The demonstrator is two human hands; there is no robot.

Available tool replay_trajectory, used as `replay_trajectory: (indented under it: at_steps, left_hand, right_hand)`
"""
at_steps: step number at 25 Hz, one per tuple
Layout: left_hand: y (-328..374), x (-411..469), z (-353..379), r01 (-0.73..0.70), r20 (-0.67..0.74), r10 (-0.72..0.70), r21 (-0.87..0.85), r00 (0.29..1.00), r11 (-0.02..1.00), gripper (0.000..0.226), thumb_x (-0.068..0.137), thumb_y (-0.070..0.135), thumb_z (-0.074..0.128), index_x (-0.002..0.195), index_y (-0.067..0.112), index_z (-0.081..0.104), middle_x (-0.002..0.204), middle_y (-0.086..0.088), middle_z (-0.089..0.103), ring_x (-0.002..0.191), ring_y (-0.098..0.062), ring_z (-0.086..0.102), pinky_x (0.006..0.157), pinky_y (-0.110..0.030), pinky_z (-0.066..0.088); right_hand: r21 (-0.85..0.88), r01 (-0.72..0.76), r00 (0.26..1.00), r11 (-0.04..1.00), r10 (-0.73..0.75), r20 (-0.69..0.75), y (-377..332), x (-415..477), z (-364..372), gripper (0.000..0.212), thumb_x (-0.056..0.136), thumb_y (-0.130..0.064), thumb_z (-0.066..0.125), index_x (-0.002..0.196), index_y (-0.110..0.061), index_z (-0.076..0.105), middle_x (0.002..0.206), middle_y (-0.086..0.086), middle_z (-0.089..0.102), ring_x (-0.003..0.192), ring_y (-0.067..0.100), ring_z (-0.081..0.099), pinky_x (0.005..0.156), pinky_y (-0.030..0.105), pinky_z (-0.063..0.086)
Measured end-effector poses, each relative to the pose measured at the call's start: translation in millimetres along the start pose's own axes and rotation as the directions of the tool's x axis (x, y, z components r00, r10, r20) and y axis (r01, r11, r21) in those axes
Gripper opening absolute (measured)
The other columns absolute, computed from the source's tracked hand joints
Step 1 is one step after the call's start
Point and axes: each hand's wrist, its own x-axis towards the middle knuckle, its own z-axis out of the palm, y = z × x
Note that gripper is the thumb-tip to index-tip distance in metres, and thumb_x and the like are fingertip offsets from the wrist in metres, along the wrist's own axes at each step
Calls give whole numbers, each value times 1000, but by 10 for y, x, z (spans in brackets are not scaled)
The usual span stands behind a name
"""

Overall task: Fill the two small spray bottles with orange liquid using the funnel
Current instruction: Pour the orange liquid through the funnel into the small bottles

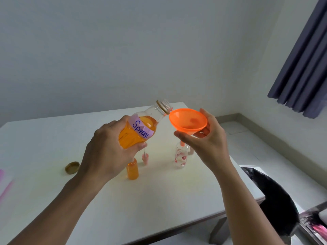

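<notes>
My left hand (pixel 108 149) grips a large clear bottle (pixel 141 126) labelled "Spray", partly full of orange liquid, tilted with its open mouth touching the rim of an orange funnel (pixel 188 121). My right hand (pixel 203 138) holds the funnel's cone from below. The funnel's spout sits in the neck of a small clear flowered spray bottle (pixel 180 157) that stands on the table and looks empty. A second small bottle (pixel 132 169), full of orange liquid and uncapped, stands below my left hand. A pink spray pump (pixel 145 159) stands beside it.
A gold lid (pixel 72 167) lies on the white table (pixel 159 200) at the left. Something pink (pixel 4 183) lies at the table's left edge. A black bag-lined bin (pixel 276 197) stands right of the table. A dark curtain (pixel 304 59) hangs at the upper right.
</notes>
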Motion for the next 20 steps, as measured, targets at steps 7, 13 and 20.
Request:
replay_trajectory:
  at_steps: [7, 13, 20]
  left_hand:
    - [80, 323, -97, -148, -1, 156, 309, 988, 939, 70, 70, 53, 80, 129, 30, 51, 105, 4, 64, 97, -22, 55, 64, -30, 45]
    - [46, 410, -100, -179, -12, 197, 373, 980, 911, 73, 66, 47, 85, 128, 23, 55, 105, 1, 67, 96, -26, 58, 66, -32, 43]
    - [-20, 426, -69, -214, 16, 229, 428, 973, 878, 76, 64, 46, 87, 129, 22, 56, 106, 0, 68, 93, -25, 58, 64, -29, 37]
  right_hand:
    - [6, 18, 1000, 1000, -18, 15, 58, -63, 65, 105, 59, -36, 98, 148, -33, 43, 132, -8, 58, 105, 8, 67, 80, 12, 55]
    - [5, 11, 999, 1000, -11, 39, 56, -78, 111, 104, 57, -37, 99, 145, -37, 44, 122, -17, 56, 100, -3, 64, 74, 10, 53]
    - [-11, 14, 999, 1000, -13, 53, 68, -81, 114, 103, 58, -37, 98, 146, -35, 43, 129, -14, 53, 108, 12, 65, 74, 9, 51]
